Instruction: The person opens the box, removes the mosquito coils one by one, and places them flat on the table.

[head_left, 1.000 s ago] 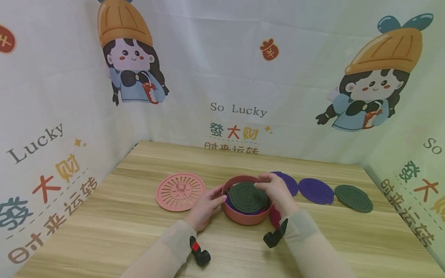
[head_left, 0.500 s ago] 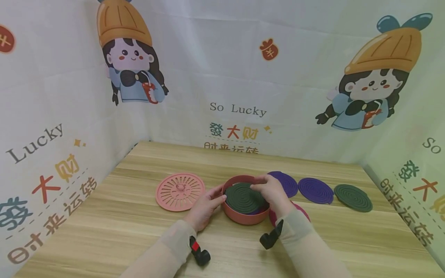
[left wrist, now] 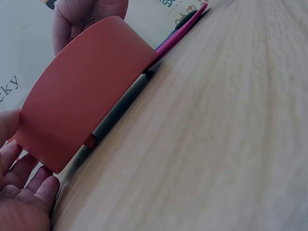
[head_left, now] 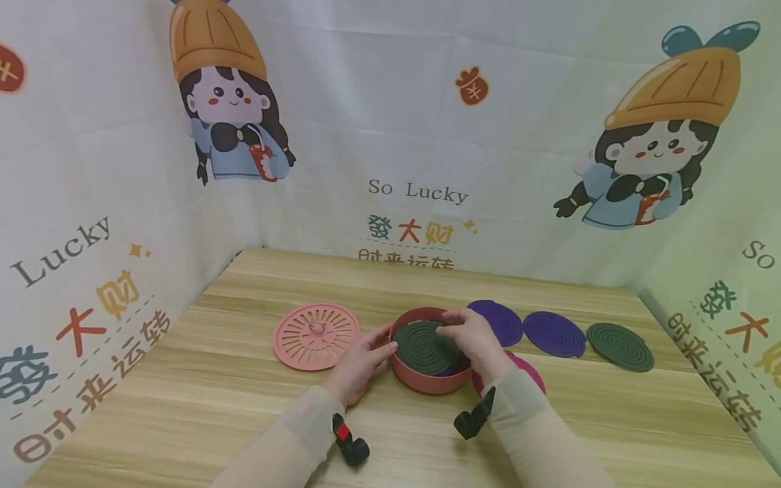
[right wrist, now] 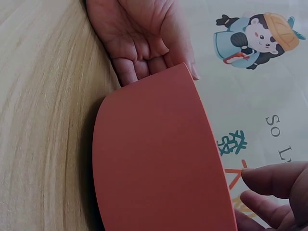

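A round reddish-pink mosquito-coil box (head_left: 430, 383) stands on the table in the middle of the head view. A dark green mosquito coil (head_left: 424, 347) lies inside, with purple showing beneath its edge. My left hand (head_left: 358, 366) grips the box's left side, thumb at the rim and fingers against the outer wall. On the right, my right hand (head_left: 478, 339) reaches over the rim with its fingertips at the green coil's edge. The right wrist view shows that thumb (right wrist: 269, 179) and the fingers apart above the rim; the coil is hidden there behind the wall.
Left of the box lies a pink slotted lid (head_left: 316, 339). A magenta coil (head_left: 526, 371) lies partly under the right forearm. Two purple coils (head_left: 554, 333) and another green coil (head_left: 620, 348) lie to the right. Printed cloth (head_left: 390, 122) walls the table's back and sides.
The green coil in the box has shifted slightly left, and the right hand has moved left with it. More of the magenta coil is uncovered. The left hand has stayed put.
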Demonstrator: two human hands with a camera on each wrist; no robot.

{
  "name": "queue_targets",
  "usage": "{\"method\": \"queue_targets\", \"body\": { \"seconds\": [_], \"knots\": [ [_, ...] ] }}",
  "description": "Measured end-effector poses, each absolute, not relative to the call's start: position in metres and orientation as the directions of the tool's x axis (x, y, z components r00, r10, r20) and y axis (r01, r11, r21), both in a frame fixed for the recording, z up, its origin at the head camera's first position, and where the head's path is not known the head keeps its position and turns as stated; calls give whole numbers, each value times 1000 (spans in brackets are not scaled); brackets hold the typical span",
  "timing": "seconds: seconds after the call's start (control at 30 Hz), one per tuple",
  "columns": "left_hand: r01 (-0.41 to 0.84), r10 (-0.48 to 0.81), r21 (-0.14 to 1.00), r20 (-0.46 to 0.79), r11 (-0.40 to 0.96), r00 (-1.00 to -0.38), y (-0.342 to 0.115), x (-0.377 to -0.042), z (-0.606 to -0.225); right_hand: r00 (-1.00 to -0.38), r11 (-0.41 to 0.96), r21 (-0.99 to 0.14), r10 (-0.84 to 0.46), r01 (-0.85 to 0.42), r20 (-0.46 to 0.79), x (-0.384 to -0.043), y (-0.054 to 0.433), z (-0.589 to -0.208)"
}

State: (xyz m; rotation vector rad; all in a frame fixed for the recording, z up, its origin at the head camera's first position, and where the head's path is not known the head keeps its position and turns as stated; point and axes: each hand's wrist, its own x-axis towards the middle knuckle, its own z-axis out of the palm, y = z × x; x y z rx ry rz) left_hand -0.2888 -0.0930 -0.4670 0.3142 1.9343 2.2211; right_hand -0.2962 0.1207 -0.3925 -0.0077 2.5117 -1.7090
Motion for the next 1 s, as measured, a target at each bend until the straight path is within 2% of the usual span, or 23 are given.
{"method": "queue_targets", "body": {
  "seconds": [0.63, 1.0],
  "knots": [
    [3, 265, 991, 38, -133, -963, -93, -288, -464, -1000, 190, -982, 21, 6, -2, -298, 115, -399],
    [1, 269, 990, 39, -141, -962, -93, -288, -465, -998, 55, -996, 15, 68, -68, -303, 114, -402]
  ]
}}
